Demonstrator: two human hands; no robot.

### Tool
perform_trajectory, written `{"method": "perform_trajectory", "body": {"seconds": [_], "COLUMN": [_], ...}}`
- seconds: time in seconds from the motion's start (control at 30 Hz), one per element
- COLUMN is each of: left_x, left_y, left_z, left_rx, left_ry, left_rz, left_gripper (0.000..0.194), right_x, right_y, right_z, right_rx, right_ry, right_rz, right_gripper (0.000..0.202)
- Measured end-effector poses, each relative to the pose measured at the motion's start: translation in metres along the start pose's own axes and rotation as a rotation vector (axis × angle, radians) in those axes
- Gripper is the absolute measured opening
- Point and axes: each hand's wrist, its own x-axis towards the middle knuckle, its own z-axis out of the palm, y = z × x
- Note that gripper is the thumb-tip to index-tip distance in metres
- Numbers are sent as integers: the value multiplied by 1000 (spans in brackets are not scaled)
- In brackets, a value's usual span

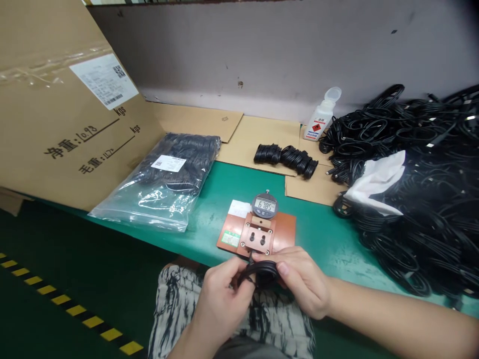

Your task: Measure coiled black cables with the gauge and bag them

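Round-coiled black plastic cable (267,269) is pinched in the fingertips of the left hand (227,291) and right hand (305,279) just before the copper-coloured metal gauge fixture (258,242), apparently to steady its partly hidden end.

Black cable (265,269) between left hand (225,294) and right hand (305,283)

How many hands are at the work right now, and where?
2: the left hand holds the left side of the black cable coil; the right hand holds its right side, nearer the digital gauge.
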Motion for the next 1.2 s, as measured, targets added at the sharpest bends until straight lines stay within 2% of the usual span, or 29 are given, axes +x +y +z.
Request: {"method": "perform_trajectory", "body": {"seconds": [0.4,0.57,0.73,0.87,0.93,1.07,1.2], "left_x": [1,-11,-32,-38,-37,-37,-37], "left_y": [1,-2,-8,-4,-2,-1,-5], "left_z": [0,0,6,11,13,15,14], "left_rx": [-9,11,-42,-111,-131,-164,-134], "left_ry": [18,68,77,98,98,70,88], "left_rz": [27,97,168,163,155,140,119], "left_gripper": [21,19,16,17,18,18,17], "right_x": [0,-3,-9,-7,-6,-7,-9], "right_y": [0,1,1,1,1,2,1], "right_z": [-1,1,5,5,6,5,5], "right_rx": [-44,-13,28,48,79,127,158], "right_ry": [-22,0,55,47,26,-11,-6], "right_rz": [17,-27,123,3,-10,75,182], "right_gripper": [41,37,42,34,29,24,38]}}
